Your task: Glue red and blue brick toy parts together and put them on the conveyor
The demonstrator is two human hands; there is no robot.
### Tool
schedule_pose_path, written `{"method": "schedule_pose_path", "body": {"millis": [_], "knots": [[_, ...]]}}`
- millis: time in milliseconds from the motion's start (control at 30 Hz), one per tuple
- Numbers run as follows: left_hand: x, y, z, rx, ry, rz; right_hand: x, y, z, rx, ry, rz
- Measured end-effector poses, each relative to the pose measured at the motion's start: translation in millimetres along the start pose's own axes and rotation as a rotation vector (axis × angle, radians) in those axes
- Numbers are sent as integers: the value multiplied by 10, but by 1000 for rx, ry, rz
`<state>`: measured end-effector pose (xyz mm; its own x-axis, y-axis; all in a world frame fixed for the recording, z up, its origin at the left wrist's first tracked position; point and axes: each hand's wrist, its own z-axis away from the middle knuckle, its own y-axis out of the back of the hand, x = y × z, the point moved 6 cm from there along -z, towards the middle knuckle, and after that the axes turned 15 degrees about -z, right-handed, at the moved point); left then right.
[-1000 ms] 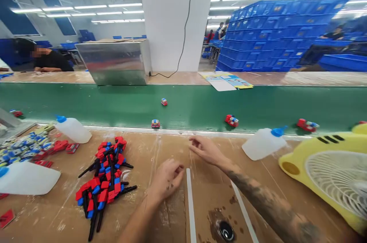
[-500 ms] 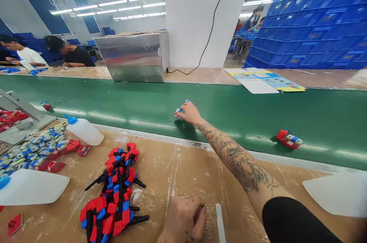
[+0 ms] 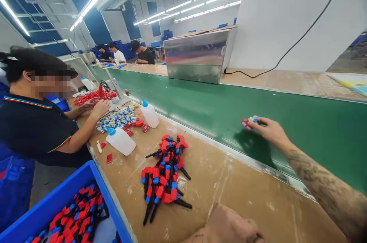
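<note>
My right hand [image 3: 269, 129] is stretched out over the green conveyor belt [image 3: 200, 101]. Its thumb and fingers pinch a small toy part [image 3: 250, 122] in red, white, blue and yellow, whose shadow falls on the belt below. At the bottom edge my left hand [image 3: 229, 227] rests on the cardboard-covered table [image 3: 206, 185], curled into a loose fist. Its fingertips are hidden, and nothing shows in it. Left of that hand lies a pile of red, blue and black toy parts [image 3: 168, 174].
A blue bin [image 3: 114, 204] holding similar parts stands at lower left. Two white bottles [image 3: 122, 141] with blue caps stand near small white-blue pieces [image 3: 117, 119]. A co-worker [image 3: 37, 113] handles red parts at left. A metal box [image 3: 195, 57] stands beyond the belt.
My view has turned left, bringing the co-worker and blue bin into sight. My right hand keeps hold of the small toy part, now higher above the belt. The left hand stays curled.
</note>
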<state>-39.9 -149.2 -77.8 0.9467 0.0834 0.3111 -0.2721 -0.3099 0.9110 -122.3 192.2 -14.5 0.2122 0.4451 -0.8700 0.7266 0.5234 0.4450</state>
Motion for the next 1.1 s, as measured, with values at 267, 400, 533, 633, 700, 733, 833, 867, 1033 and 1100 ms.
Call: {"method": "schedule_pose_path", "body": {"millis": [267,400,533,633,700,733,833,867,1033,1100], "knots": [[70,476,-46,19,97,52,-771,-388,2101,-347,355,102],[148,888,141,47,97,-32,-831,-112,2324,-194,278,42],[-219,1565,637,151,292,-187,-430,679,2619,82,116,-325],[-635,1860,947,105,533,-425,-23,1098,3025,210,-24,-670],[-801,1875,1006,-19,613,-573,132,1215,3307,287,-95,-868],[-835,1855,994,-69,614,-607,151,1228,3434,306,-118,-946],[-822,1811,898,-118,538,-582,42,1137,3684,225,-179,-1113],[-827,1813,876,-129,522,-574,-14,1090,3716,162,-200,-1169],[-866,1852,943,22,609,-180,-109,1036,3695,0,-211,-1427],[-735,1721,1050,153,713,237,-83,1008,3686,-60,-223,-1492]]}}
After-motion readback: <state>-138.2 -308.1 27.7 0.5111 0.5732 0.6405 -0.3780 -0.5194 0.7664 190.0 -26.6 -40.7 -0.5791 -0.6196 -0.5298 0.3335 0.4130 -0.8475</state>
